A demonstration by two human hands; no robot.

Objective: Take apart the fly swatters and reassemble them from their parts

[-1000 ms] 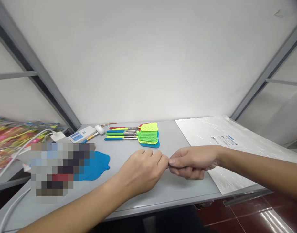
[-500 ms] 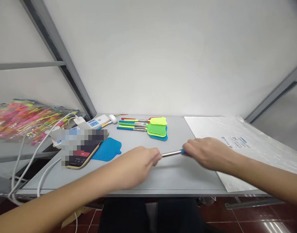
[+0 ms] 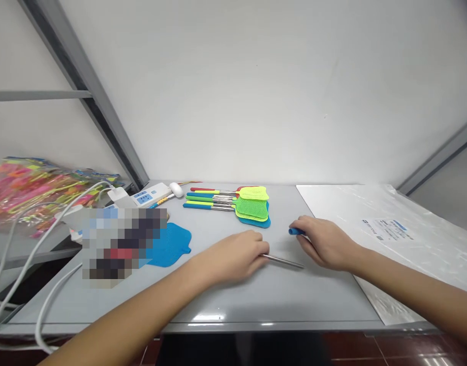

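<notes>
My left hand [image 3: 243, 256] is closed around one end of a thin metal rod [image 3: 284, 262], whose free end points right, just over the table. My right hand [image 3: 324, 243] grips a blue handle [image 3: 296, 232], and its open tube end faces left. Rod and handle are apart. Behind my hands lies a stack of fly swatters [image 3: 252, 208] with green, yellow, blue and red parts and metal shafts. To the left is a loose blue swatter head [image 3: 170, 245], partly covered by a blurred-out phone [image 3: 122, 249].
A white power strip [image 3: 153, 194] with plugs and white cables [image 3: 27, 249] sits at the left. Beyond it are colourful bagged items [image 3: 46, 195]. A white plastic-wrapped sheet [image 3: 340, 203] with a label covers the table's right side. A wall stands behind.
The blue handle has come off the metal rod; earlier the two were joined between my hands. The rod now tilts down to the right. The view has shifted slightly.
</notes>
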